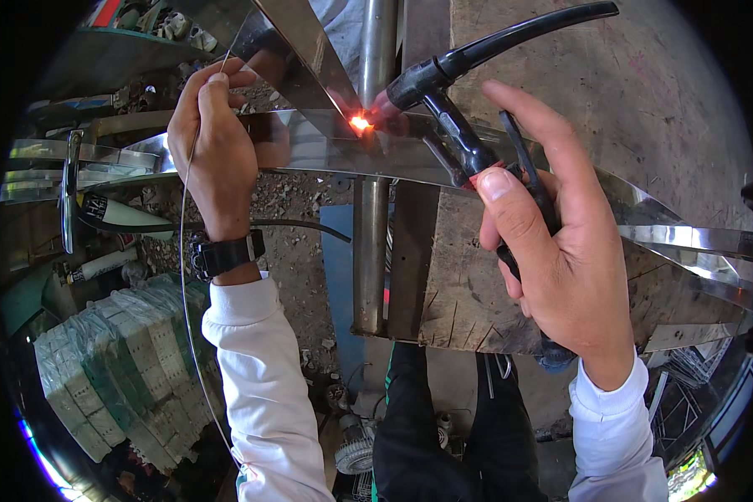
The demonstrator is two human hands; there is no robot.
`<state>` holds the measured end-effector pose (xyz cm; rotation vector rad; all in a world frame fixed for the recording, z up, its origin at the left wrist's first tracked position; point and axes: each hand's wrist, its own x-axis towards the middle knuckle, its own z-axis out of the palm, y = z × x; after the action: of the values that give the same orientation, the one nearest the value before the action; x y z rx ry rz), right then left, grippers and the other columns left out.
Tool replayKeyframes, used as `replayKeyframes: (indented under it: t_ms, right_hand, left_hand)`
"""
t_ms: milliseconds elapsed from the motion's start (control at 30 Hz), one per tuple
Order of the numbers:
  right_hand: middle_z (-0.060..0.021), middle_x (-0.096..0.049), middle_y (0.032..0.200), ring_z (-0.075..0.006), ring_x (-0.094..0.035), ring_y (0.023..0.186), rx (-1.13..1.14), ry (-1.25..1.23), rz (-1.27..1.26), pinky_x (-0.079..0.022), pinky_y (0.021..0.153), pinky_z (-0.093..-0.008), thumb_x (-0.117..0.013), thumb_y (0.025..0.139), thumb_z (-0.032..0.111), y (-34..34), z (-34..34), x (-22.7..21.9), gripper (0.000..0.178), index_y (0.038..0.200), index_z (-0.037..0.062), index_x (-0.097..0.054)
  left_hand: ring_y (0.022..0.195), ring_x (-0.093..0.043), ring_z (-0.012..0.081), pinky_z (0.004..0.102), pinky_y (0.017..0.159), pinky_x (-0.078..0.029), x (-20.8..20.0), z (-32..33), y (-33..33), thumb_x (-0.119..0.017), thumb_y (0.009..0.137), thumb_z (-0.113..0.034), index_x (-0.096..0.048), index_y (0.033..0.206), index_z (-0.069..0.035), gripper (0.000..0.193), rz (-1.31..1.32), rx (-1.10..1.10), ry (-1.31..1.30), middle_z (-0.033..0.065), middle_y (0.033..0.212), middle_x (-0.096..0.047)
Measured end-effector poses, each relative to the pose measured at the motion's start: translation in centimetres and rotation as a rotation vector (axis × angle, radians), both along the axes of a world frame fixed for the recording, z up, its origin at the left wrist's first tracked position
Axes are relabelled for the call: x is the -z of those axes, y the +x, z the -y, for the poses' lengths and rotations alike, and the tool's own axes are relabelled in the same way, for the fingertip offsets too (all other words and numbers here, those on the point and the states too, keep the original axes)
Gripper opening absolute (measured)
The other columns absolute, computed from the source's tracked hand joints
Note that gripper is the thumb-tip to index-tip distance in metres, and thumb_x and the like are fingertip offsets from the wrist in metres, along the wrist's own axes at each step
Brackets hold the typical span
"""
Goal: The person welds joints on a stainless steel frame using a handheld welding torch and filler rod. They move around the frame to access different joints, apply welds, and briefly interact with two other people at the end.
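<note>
My right hand (552,217) is closed round the handle of a black TIG welding torch (460,125), its long back cap sticking up to the right. At the torch's tip a bright orange glow (360,123) marks where an upright shiny metal strip (309,50) meets a curved polished metal strip (309,155). My left hand (217,138), with a black watch on the wrist, pinches a thin filler rod (184,209). The rod's lower length hangs down along my left sleeve. Its upper end lies over the shiny metal, and I cannot tell whether it touches the glow.
A round steel pipe (370,251) runs under the curved strip, beside a worn wooden tabletop (477,309). A wrapped stack of pale blocks (117,368) stands at lower left. A chrome bar (71,192) crosses the strips at far left. A dark cable (293,223) passes below the strip.
</note>
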<state>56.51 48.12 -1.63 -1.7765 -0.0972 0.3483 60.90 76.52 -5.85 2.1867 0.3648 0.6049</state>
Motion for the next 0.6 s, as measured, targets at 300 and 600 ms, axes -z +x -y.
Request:
replayKeyframes:
  t_ms: [300,600]
  right_hand:
    - [0.0004,-0.056,0.068,-0.0031,-0.046,0.047,-0.010,0.025,0.008,-0.035,0.043,-0.0211,-0.058,0.106,0.034,0.23,0.11,0.38,0.051,0.153,0.0186,-0.048]
    - [0.0015,-0.056,0.067,-0.0030,-0.045,0.047,-0.021,0.019,-0.004,-0.035,0.044,-0.0213,-0.058,0.106,0.032,0.28,-0.04,0.04,0.050,0.152,0.0168,-0.048]
  left_hand:
    - [0.084,-0.060,0.0112,0.0282,0.076,-0.049,-0.04,0.63,0.56,-0.049,0.101,-0.021,-0.076,0.113,0.000,0.036,-0.004,-0.020,-0.052,0.0053,0.097,-0.077]
    - [0.085,-0.060,0.0134,0.0304,0.077,-0.049,-0.03,0.24,0.50,-0.051,0.101,-0.021,-0.075,0.111,0.000,0.033,0.012,-0.024,-0.033,0.0051,0.094,-0.076]
